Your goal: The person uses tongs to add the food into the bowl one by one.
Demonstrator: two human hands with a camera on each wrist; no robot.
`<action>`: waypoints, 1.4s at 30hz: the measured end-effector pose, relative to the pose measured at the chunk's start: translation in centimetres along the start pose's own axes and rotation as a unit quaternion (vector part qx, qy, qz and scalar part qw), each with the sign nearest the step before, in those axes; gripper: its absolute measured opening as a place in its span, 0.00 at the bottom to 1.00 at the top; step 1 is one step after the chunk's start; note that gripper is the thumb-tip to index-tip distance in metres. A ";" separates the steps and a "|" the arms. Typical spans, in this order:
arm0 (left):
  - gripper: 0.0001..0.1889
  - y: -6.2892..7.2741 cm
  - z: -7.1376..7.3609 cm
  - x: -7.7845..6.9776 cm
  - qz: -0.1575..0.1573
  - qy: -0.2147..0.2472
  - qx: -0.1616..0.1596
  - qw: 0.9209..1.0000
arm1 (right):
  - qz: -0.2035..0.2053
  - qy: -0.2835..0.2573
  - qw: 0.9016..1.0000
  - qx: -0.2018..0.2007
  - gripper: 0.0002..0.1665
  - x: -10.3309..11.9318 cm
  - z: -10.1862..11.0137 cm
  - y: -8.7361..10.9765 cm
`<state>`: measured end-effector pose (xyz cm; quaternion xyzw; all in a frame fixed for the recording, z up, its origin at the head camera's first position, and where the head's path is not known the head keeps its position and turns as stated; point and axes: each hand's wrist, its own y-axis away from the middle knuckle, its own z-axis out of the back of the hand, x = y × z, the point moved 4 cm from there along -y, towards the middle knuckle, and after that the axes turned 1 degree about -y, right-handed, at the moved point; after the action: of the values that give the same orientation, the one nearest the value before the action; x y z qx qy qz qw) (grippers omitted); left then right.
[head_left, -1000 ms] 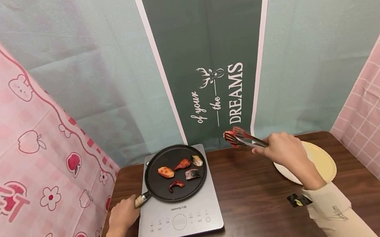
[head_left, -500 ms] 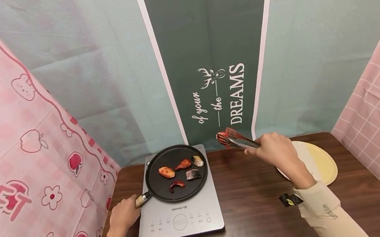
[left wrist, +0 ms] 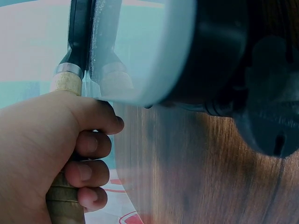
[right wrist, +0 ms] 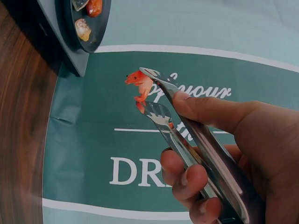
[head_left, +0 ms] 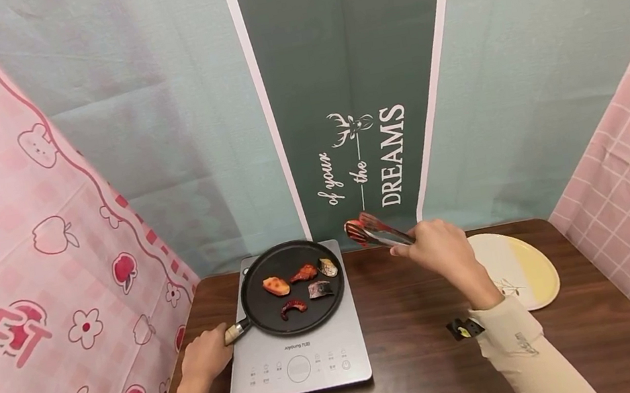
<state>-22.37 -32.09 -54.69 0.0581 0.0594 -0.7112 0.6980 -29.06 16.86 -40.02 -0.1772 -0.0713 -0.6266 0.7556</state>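
My left hand grips the wooden handle of a flat black frying pan. Fingers and thumb wrap around that handle in the left wrist view. Metal tongs are in my right hand, raised to the right of the pan near the back curtain. Between the tongs' tips is an orange-red shrimp, plain in the right wrist view. In the pan lie a yellowish oval piece, a drumstick, a fish chunk, a dark red tentacle and a shell-like piece.
Under the pan is a silver induction cooker with touch controls. A white and yellow plate lies at the right on the brown wooden table. Printed curtains hang behind and on both sides.
My right hand has moved left toward the pan, carrying the tongs and shrimp and uncovering more of the plate. My left hand stays on the handle.
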 end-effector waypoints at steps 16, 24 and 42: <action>0.09 0.1 0.1 -0.1 0.000 -0.001 -0.002 1.000 | 0.010 0.009 1.000 0.003 0.22 2.2 -1.2 -1.2; 0.09 0.1 0.1 0.0 -0.004 -0.001 -0.009 1.000 | 0.020 0.004 1.000 0.009 0.23 3.2 -2.0 -1.7; 0.10 0.1 0.1 -0.1 0.005 -0.002 0.003 1.000 | 0.025 -0.008 1.000 0.015 0.25 4.8 -3.9 -2.8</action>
<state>-22.29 -32.03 -54.59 0.0592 0.0554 -0.7079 0.7017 -31.27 10.60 -41.50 -0.1726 -0.0825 -0.6048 0.7731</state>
